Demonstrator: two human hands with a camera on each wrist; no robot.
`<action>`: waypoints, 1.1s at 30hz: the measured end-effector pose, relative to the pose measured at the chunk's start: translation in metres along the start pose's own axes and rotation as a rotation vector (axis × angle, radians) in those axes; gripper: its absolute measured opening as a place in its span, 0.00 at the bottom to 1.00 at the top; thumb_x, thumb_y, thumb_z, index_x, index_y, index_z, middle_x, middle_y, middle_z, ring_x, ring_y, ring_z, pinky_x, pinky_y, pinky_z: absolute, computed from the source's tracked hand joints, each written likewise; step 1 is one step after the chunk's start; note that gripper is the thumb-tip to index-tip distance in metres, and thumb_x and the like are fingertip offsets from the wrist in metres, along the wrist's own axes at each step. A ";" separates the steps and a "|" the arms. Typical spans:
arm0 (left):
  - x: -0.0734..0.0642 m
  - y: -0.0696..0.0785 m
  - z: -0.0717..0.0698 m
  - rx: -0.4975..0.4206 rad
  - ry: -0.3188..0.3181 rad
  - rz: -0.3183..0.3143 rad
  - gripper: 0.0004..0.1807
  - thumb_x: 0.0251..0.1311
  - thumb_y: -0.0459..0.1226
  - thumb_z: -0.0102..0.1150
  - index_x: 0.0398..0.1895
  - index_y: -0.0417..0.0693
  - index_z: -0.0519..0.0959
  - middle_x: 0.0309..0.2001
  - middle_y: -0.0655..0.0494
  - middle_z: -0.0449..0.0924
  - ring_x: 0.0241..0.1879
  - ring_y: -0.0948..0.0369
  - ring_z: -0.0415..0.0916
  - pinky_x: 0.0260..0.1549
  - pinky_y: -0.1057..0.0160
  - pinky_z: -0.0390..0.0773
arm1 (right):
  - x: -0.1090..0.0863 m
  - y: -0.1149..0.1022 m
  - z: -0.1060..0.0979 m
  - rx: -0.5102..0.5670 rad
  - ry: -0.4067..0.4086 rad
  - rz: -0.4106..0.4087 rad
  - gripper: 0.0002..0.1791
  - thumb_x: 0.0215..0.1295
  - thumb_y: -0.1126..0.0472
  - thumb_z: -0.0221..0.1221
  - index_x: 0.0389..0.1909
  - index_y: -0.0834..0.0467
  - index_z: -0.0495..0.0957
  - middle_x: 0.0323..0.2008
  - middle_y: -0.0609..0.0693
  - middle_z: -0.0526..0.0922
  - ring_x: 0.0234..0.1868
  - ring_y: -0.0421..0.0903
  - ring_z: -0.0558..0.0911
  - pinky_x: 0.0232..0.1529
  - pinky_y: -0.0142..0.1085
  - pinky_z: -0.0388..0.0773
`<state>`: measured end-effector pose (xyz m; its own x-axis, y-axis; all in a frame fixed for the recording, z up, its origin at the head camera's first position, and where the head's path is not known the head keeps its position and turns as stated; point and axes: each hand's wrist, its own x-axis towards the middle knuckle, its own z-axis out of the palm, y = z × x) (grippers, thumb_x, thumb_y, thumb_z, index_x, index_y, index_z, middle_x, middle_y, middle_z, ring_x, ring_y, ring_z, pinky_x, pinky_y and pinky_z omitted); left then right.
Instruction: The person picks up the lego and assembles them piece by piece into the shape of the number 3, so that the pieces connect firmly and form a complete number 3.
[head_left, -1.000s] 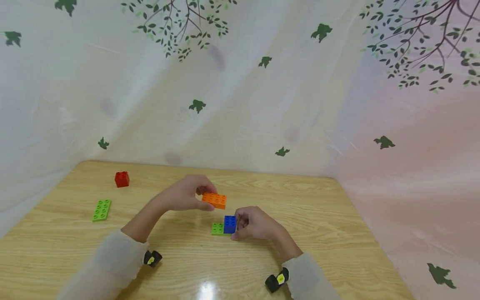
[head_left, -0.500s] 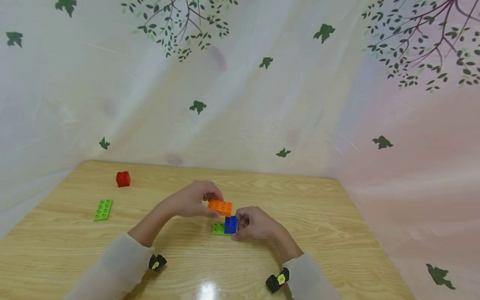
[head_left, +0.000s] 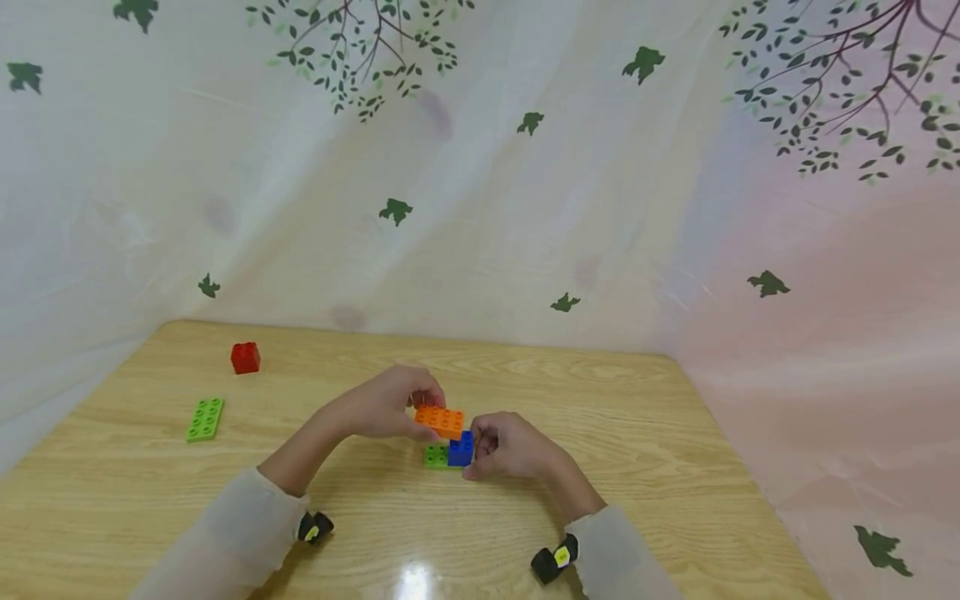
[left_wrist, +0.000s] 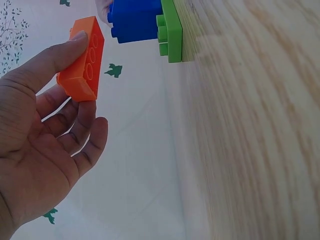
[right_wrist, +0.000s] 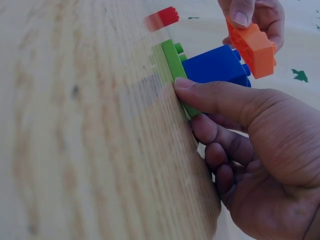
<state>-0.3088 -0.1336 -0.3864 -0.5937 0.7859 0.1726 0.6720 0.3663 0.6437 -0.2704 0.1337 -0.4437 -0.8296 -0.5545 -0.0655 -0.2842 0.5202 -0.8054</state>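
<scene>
An orange toy brick (head_left: 439,422) is pinched between the thumb and fingers of my left hand (head_left: 393,402), just above a blue brick (head_left: 461,450). In the left wrist view a gap shows between the orange brick (left_wrist: 82,62) and the blue brick (left_wrist: 135,20). The blue brick stands on the right half of a thin green plate (head_left: 436,456), whose left studs are bare. My right hand (head_left: 517,448) holds the green plate at its right end, with the thumb on the near edge (right_wrist: 182,75). Part of the plate is hidden by that hand.
Far left on the wooden table (head_left: 360,533) sits a red brick (head_left: 245,357). Nearer than it lies a second green plate (head_left: 205,419). A patterned cloth (head_left: 480,250) hangs behind the table. Small black devices (head_left: 315,527) are worn at both wrists.
My left hand has moved right and down with the orange brick, bringing it from up and left of the blue brick to just over it. The right hand has stayed in place.
</scene>
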 end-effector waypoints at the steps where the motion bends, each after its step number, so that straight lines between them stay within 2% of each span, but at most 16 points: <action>1: 0.000 0.000 0.000 -0.002 -0.002 0.001 0.16 0.53 0.40 0.79 0.42 0.53 0.82 0.40 0.64 0.80 0.39 0.63 0.77 0.45 0.55 0.82 | 0.000 0.000 0.000 0.003 -0.001 -0.001 0.13 0.55 0.60 0.77 0.35 0.54 0.81 0.24 0.46 0.79 0.24 0.39 0.74 0.26 0.30 0.72; 10: -0.001 -0.002 0.002 -0.007 -0.020 -0.007 0.17 0.53 0.39 0.79 0.42 0.50 0.81 0.40 0.63 0.79 0.39 0.62 0.76 0.47 0.48 0.82 | 0.001 0.001 -0.001 0.003 -0.005 -0.003 0.13 0.55 0.60 0.77 0.35 0.51 0.81 0.24 0.44 0.81 0.24 0.38 0.75 0.27 0.30 0.73; 21: 0.002 -0.002 0.009 0.043 -0.027 0.002 0.17 0.52 0.41 0.80 0.42 0.51 0.81 0.38 0.65 0.79 0.38 0.63 0.74 0.43 0.60 0.79 | 0.001 -0.001 -0.001 -0.015 -0.005 0.013 0.13 0.56 0.58 0.77 0.36 0.49 0.82 0.26 0.44 0.82 0.26 0.39 0.75 0.28 0.30 0.73; 26: 0.002 -0.001 0.010 0.053 -0.016 -0.009 0.17 0.53 0.41 0.79 0.43 0.53 0.81 0.38 0.67 0.79 0.38 0.63 0.74 0.43 0.59 0.79 | 0.000 -0.001 -0.001 -0.026 -0.006 0.009 0.13 0.56 0.58 0.76 0.38 0.49 0.82 0.27 0.44 0.82 0.26 0.39 0.76 0.29 0.31 0.74; 33: 0.004 0.001 0.015 0.074 -0.012 0.034 0.20 0.55 0.43 0.78 0.50 0.53 0.84 0.38 0.66 0.77 0.38 0.60 0.74 0.40 0.61 0.77 | 0.000 -0.001 -0.001 -0.026 -0.004 0.006 0.15 0.56 0.58 0.76 0.42 0.48 0.83 0.27 0.43 0.83 0.27 0.39 0.76 0.30 0.31 0.75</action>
<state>-0.3042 -0.1226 -0.3963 -0.5653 0.8040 0.1843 0.7225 0.3749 0.5809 -0.2709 0.1339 -0.4423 -0.8294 -0.5538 -0.0729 -0.2913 0.5403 -0.7895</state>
